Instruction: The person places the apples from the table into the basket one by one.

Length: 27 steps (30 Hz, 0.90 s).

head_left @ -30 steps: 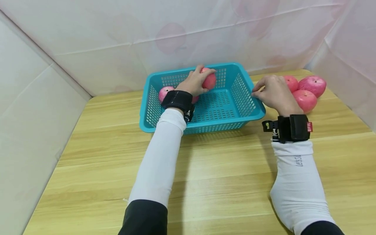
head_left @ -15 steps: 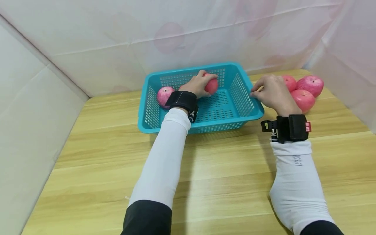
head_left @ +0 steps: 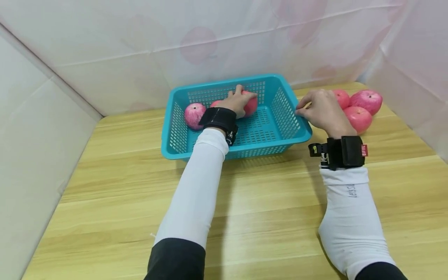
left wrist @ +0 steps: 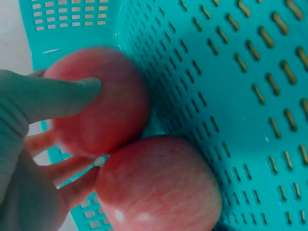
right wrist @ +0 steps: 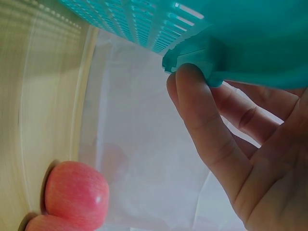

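"That round coral-red apple (head_left: 251,106) in the left hand (head_left: 234,103) looks nearly plain."
"Whereas the round pink apple (head_left: 194,116) left of that wrist is streaked with white."
"And the rectangular plastic basket (head_left: 266,149) around the hand?"
"Turquoise."
"The flat wood-grained tabletop (head_left: 266,202) under the right hand (head_left: 323,112)?"
"Yellow. Beyond it, an off-white cloth backdrop (head_left: 140,74) with faint pink circles."

bare left hand (head_left: 235,102) inside the rectangular turquoise plastic basket (head_left: 269,145), bare right hand (head_left: 322,112) at its rim

the left forearm (head_left: 192,186), sleeved in white cloth, reaches over the basket's near rim, thumb opposing curled fingers; the right forearm (head_left: 351,221), likewise sleeved, comes up off its near right corner, thumb and fingers pinching the rim; black straps (head_left: 218,118) band both wrists (head_left: 342,131).
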Tool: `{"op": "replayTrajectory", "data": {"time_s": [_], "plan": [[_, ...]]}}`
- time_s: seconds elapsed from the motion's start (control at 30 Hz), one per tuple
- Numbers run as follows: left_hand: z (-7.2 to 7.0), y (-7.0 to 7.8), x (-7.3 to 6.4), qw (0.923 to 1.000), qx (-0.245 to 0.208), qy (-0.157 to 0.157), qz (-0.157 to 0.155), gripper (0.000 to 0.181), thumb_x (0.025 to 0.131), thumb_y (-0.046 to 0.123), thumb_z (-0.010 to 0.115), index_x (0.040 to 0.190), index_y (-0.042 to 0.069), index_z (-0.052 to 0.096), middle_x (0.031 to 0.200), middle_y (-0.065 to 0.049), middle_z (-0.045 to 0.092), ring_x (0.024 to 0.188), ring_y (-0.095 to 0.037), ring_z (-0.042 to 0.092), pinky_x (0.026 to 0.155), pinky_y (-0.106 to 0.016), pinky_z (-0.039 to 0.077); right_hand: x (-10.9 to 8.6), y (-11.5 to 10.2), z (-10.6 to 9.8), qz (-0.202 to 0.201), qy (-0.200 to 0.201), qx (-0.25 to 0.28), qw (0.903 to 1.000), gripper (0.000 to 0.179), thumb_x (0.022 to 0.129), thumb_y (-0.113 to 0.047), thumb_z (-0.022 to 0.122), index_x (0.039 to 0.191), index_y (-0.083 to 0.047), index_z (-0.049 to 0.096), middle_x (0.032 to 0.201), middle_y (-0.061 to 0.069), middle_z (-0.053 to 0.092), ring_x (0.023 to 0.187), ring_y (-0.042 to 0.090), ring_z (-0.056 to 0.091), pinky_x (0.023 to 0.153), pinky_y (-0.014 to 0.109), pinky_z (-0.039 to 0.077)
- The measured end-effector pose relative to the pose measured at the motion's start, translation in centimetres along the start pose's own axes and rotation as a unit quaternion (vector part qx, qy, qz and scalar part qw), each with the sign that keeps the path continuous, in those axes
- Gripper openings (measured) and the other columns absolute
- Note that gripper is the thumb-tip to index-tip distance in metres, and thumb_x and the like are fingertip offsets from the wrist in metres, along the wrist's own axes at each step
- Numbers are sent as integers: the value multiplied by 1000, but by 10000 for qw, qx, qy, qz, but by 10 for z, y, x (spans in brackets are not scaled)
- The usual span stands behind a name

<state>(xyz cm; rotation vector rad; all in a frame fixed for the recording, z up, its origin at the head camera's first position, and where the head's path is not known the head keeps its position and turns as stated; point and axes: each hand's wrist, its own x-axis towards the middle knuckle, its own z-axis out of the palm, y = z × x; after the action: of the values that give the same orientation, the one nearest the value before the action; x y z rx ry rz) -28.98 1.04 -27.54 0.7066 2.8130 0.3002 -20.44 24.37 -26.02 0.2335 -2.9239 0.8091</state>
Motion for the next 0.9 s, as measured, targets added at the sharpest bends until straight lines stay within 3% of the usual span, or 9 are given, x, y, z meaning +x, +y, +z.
{"op": "replayTrajectory", "data": {"time_s": [0.13,0.27,0.4,0.57,0.73,0.9], "plan": [[-2,0,0,9998,61,-168,-97,64,105,5,47,161,31,31,164,-13,16,147,-34,24,106,-48,43,0,-1,-1,-46,36,-27,10000,19,93,-1,68,105,13,73,114,32,64,96,47,63,65,40,54],[-1,-3,5,9995,276,-169,2,64,105,5,49,161,27,29,164,-11,17,146,-32,21,109,-47,40,0,-2,0,-40,41,-2,10000,19,93,-1,69,105,13,73,114,32,64,97,47,62,64,37,53],[-2,-3,2,9987,459,-75,223,61,104,3,50,160,18,31,160,-11,27,146,-33,26,113,-45,36,0,-2,0,-46,35,-31,10000,19,93,-2,68,105,13,73,114,32,64,96,46,62,62,35,51],[-1,-2,3,9978,582,18,309,57,104,2,50,158,16,38,158,-11,36,146,-33,31,116,-43,33,0,-1,0,-69,27,-43,10000,19,93,-2,69,104,13,73,114,32,64,96,47,61,61,33,50],[-1,-1,5,9977,643,-24,228,55,106,5,50,158,18,37,160,-10,33,147,-34,28,117,-45,32,1,-1,0,19,22,12,10000,19,93,-2,69,105,13,72,113,32,64,96,47,63,60,33,53],[-4,1,-1,9986,494,-161,85,56,107,5,46,159,19,35,163,-10,28,149,-34,23,117,-46,32,1,-1,1,-38,9,-9,10000,20,94,-4,69,105,12,73,115,33,64,94,47,63,58,27,48]]}}
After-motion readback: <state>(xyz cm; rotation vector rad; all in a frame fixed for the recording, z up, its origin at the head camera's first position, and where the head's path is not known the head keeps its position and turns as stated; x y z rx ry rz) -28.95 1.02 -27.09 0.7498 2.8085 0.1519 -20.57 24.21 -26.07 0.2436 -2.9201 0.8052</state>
